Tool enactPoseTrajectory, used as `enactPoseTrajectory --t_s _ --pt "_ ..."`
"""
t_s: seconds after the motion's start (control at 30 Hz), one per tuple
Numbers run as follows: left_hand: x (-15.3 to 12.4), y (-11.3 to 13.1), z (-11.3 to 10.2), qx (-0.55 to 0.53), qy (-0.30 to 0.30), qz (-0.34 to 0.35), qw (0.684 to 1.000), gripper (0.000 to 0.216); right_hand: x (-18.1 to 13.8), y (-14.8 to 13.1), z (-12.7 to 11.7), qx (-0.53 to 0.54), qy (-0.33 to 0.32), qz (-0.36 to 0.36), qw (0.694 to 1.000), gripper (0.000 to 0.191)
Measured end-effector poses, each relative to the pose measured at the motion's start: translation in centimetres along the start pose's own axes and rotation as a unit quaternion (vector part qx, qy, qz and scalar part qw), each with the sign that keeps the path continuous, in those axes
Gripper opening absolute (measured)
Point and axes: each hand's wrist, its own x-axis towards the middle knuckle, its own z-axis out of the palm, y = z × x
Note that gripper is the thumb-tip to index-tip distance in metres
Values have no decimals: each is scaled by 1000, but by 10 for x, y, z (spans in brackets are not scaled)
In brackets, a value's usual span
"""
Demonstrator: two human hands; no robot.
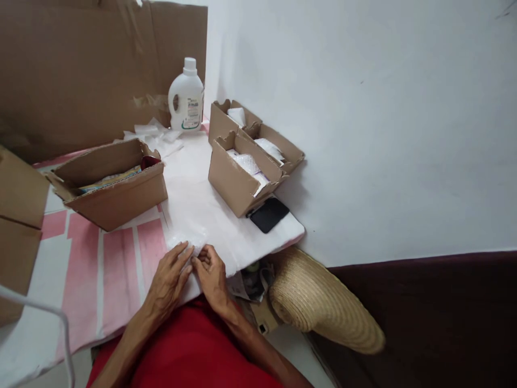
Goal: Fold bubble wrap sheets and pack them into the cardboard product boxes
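Note:
A small clear piece of bubble wrap (189, 237) lies at the near part of the cloth-covered table, under my fingertips. My left hand (170, 272) holds its left side, fingers close together and reaching forward over the plastic. From the right, my right hand (210, 274) pinches the near edge with thumb and curled fingers. Both hands almost touch at the fingertips. My fingers cover part of the wrap, and whether anything is inside it I cannot tell.
Cardboard boxes hold packets: one box (117, 199) at left, several at right, including the front box (228, 186). A black phone-like object (270, 214) lies by the table's right edge. Behind stand a white jug (188, 99) and clear plastic packets (161, 137). A straw hat (319, 296) hangs below.

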Motion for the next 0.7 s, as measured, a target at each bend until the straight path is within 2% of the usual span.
enactPoseTrajectory --t_s 0.07,0.2,0.33,0.43,0.57,0.63,0.7 --pt "-3 -4 7 19 -18 20 999 52 -1 3 1 21 9 4 1000 17" --pt "-8 -5 9 28 -33 40 998 62 -4 4 1 -18 20 4 1000 14" --pt "-9 -7 8 31 -56 54 996 63 -6 -1 -6 -21 -19 10 1000 11" --pt "-10 -11 11 47 -73 67 994 57 -10 -11 -22 -126 -13 -37 991 7" --pt "-12 -12 15 77 -68 81 991 49 -11 -29 -37 -332 75 -183 922 23" --pt "-14 -11 16 88 -67 80 991 46 -5 -35 -36 -370 44 -263 890 24" --pt "-14 -10 16 97 -60 73 991 40 4 -35 -31 -403 -34 -319 857 31"
